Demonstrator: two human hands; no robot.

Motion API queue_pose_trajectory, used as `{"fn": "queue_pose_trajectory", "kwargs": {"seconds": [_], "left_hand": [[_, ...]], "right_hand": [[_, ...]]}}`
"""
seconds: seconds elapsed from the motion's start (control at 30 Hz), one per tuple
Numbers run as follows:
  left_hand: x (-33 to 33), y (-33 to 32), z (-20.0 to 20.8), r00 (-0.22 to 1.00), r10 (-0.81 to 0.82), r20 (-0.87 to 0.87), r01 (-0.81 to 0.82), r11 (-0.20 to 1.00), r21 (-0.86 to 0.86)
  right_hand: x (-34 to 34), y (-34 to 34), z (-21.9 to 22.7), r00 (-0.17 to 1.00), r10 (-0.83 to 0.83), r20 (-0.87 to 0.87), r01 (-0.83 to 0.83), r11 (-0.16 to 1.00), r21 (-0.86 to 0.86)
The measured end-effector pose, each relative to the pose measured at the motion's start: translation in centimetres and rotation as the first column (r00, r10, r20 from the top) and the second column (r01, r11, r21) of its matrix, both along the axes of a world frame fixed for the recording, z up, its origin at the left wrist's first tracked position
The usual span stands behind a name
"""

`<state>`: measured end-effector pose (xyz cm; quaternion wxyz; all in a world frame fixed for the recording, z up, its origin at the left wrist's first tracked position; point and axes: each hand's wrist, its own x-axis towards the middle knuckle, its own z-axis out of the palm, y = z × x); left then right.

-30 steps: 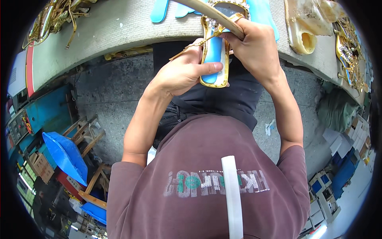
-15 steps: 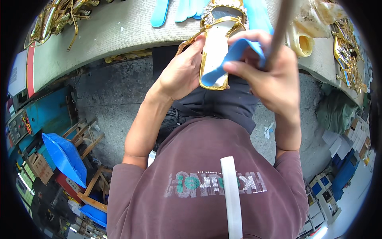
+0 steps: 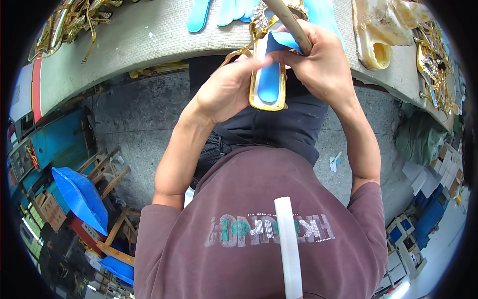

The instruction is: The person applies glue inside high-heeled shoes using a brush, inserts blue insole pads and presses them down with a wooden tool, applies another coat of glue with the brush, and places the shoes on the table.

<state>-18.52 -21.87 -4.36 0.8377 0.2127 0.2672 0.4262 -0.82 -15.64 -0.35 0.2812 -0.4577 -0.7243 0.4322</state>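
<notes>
A gold sandal (image 3: 283, 95) with jewelled straps rests at the bench's front edge, its heel end toward me. My left hand (image 3: 221, 92) grips its left side, the thumb reaching over the footbed. A blue insole (image 3: 269, 85) lies along the whitish footbed at the heel. Its far part curls up to the right, into my right hand (image 3: 326, 67), which pinches it. That same hand also holds a brown wooden stick (image 3: 290, 22), slanting up and left over the sandal; the stick's far end is out of view.
On the pale bench (image 3: 144, 45) lie several loose blue insoles (image 3: 199, 15). A yellowed, crusted container (image 3: 371, 47) stands at the right. Gold sandals are heaped at the far left (image 3: 82, 22) and right (image 3: 435, 74). A blue chair (image 3: 82, 199) is on the left.
The blue insole has gone from slanting across the heel to lying lengthwise on the footbed. My right hand moved up and left, the stick tilting left. My left thumb came over the insole.
</notes>
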Motion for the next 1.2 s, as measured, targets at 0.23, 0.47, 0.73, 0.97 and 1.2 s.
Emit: {"fn": "queue_pose_trajectory", "kwargs": {"seconds": [0.23, 0.47, 0.73, 0.97, 1.2], "left_hand": [[-0.2, -0.2, -0.4, 0.984, -0.057, -0.168, 0.076, 0.991, 0.108], [-0.1, -0.1, 0.2, 0.988, -0.067, -0.139, 0.079, 0.993, 0.082], [-0.7, 0.0, 2.0, 0.927, -0.135, -0.35, 0.142, 0.99, -0.005], [-0.2, -0.4, 0.4, 0.989, -0.066, -0.131, 0.066, 0.998, 0.001], [-0.2, -0.4, 0.3, 0.987, -0.06, -0.151, 0.062, 0.998, 0.012]], "right_hand": [[-0.2, -0.5, 0.3, 0.994, -0.016, 0.112, 0.009, 0.998, 0.061], [-1.1, 0.6, -1.9, 0.963, -0.13, 0.235, -0.02, 0.838, 0.546], [0.8, -4.9, 0.3, 0.966, -0.032, 0.257, -0.108, 0.853, 0.511], [1.0, -2.1, -1.6, 0.968, 0.104, 0.23, -0.184, 0.914, 0.362], [1.0, -1.4, -1.7, 0.978, 0.168, 0.127, -0.196, 0.945, 0.263]]}}
